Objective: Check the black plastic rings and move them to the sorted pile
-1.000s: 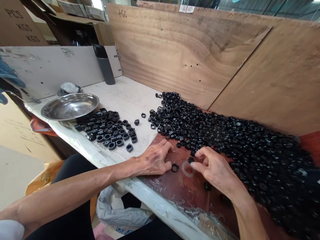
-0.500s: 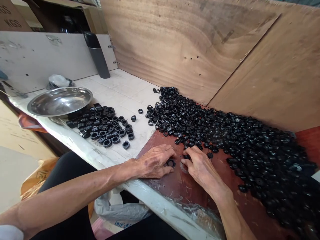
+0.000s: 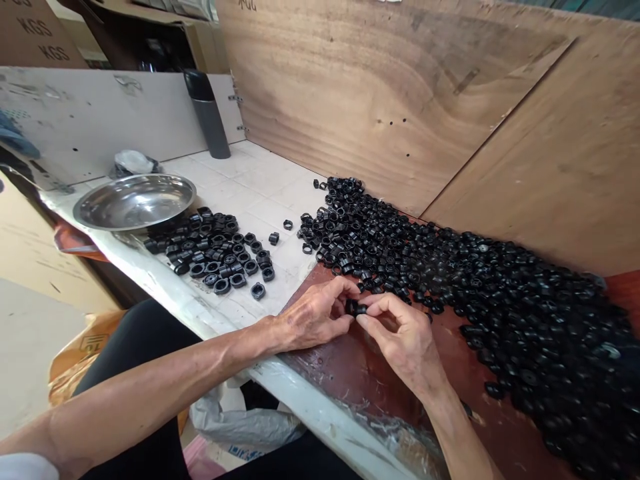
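Observation:
Over the reddish-brown board (image 3: 330, 373), my left hand (image 3: 317, 317) holds a black plastic ring (image 3: 350, 306) between thumb and fingers. Facing it, my right hand (image 3: 403, 333) pinches a small black round part (image 3: 361, 309) with thumb and forefinger. The two parts touch end to end; whether one sits inside the other I cannot tell. Just beyond my hands lies a large heap of loose black parts (image 3: 425, 253). Left of my left hand, a smaller pile of black pieces (image 3: 225, 257) rests on the white tabletop, with one piece (image 3: 258, 291) set a little apart.
A shiny metal bowl (image 3: 135, 203) stands at the left edge, partly over the smaller pile. Behind it are a dark grey flask (image 3: 213, 127) and a clear plastic bundle (image 3: 134, 162). Wooden panels (image 3: 390, 100) wall the back. A plastic bag (image 3: 245, 420) hangs below the table's front edge.
My right hand has moved left and picked up a small black part, bringing it against the ring. My left hand has lifted the ring slightly. The view has shifted a little.

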Tool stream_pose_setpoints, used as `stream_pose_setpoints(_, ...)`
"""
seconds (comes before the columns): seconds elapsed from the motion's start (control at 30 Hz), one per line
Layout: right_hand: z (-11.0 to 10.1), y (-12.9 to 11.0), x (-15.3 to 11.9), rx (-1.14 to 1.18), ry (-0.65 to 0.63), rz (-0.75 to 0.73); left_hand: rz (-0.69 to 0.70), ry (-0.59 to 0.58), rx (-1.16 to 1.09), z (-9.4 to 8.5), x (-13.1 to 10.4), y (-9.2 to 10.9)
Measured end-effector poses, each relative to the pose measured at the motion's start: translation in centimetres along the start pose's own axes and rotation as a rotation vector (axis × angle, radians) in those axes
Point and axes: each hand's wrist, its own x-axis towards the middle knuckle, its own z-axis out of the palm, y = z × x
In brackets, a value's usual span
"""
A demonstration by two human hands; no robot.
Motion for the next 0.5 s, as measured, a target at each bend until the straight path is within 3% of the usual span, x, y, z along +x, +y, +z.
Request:
stream_pose_setpoints(0.23, -0.01, -0.08, 0.08, -0.002, 0.035, 0.027, -0.039, 0.078, -0.194, -0.13, 0.23, 0.22)
stream_pose_setpoints(0.4, 0.08, 0.15, 0.08, -0.008, 0.052, 0.040, -0.081, 0.033, -0.413, 0.42, 0.12, -0.33)
stream_pose_setpoints(0.5, 0.16, 0.06, 0.01, -0.014, 0.063, 0.026, -0.048, 0.051, -0.430, 0.45, 0.13, -0.37)
